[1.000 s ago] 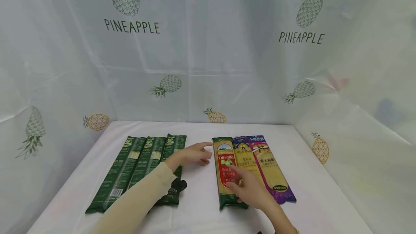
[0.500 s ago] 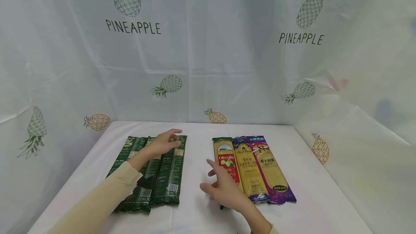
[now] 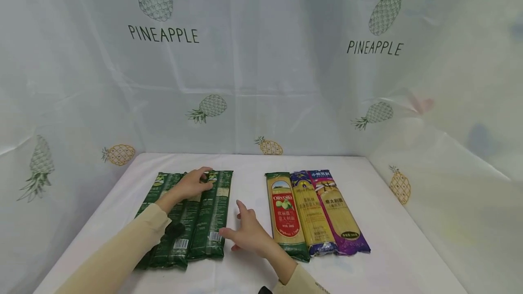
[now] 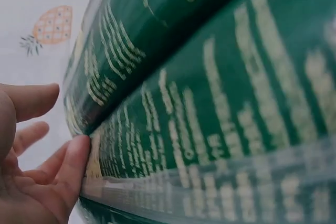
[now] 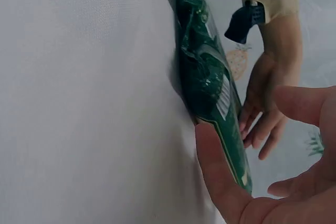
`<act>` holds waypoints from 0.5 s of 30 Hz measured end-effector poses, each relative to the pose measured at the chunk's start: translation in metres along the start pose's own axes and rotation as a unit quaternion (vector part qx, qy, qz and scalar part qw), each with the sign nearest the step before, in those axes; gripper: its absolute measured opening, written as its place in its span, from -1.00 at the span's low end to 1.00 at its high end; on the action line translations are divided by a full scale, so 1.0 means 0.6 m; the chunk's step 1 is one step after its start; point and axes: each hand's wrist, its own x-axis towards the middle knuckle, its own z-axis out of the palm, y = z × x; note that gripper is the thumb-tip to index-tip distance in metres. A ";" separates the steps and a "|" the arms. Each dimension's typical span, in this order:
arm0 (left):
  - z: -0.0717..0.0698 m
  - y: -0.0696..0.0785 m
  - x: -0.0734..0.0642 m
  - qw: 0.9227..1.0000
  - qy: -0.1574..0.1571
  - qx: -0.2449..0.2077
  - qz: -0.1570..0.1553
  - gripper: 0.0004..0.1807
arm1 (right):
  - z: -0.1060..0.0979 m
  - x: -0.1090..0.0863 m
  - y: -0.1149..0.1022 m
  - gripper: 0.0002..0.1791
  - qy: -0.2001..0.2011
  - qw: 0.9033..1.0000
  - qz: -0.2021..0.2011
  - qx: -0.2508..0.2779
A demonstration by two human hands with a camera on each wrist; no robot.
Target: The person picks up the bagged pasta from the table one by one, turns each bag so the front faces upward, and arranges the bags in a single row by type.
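Note:
Three green spaghetti packs lie side by side at the left of the table. The right green pack (image 3: 212,217) lies nearest the middle; the middle green pack (image 3: 173,248) and left green pack (image 3: 159,185) are partly hidden by the left arm. My left hand (image 3: 189,185) is over their upper part, and in the left wrist view a fingertip (image 4: 79,153) touches a pack beside the seam between two packs. My right hand (image 3: 249,232), fingers spread and holding nothing, is just right of the right green pack. Its thumb is close to that pack's lower edge; contact is unclear.
At the right lie a red-labelled Olivoilà spaghetti pack (image 3: 286,217), a yellow and blue pasta pack (image 3: 314,212) and a purple-ended pasta pack (image 3: 341,212), side by side. A pineapple-printed curtain (image 3: 261,67) closes off the back and sides of the white table (image 3: 245,276).
My left hand has moved left from beside the Olivoilà pack onto the green packs. My right hand has left the Olivoilà pack and moved left towards the right green pack.

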 end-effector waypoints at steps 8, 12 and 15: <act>-0.006 -0.001 0.005 0.999 -0.028 0.032 -0.019 -0.22 | 0.023 0.022 -0.007 0.17 0.008 0.997 -0.011 -0.079; -0.002 0.004 0.009 0.997 -0.031 0.055 -0.036 -0.19 | 0.032 0.031 -0.009 0.24 0.003 0.995 -0.017 -0.099; 0.002 0.011 0.013 0.996 -0.032 0.075 -0.041 -0.18 | 0.036 0.037 -0.007 0.29 -0.004 0.992 -0.014 -0.122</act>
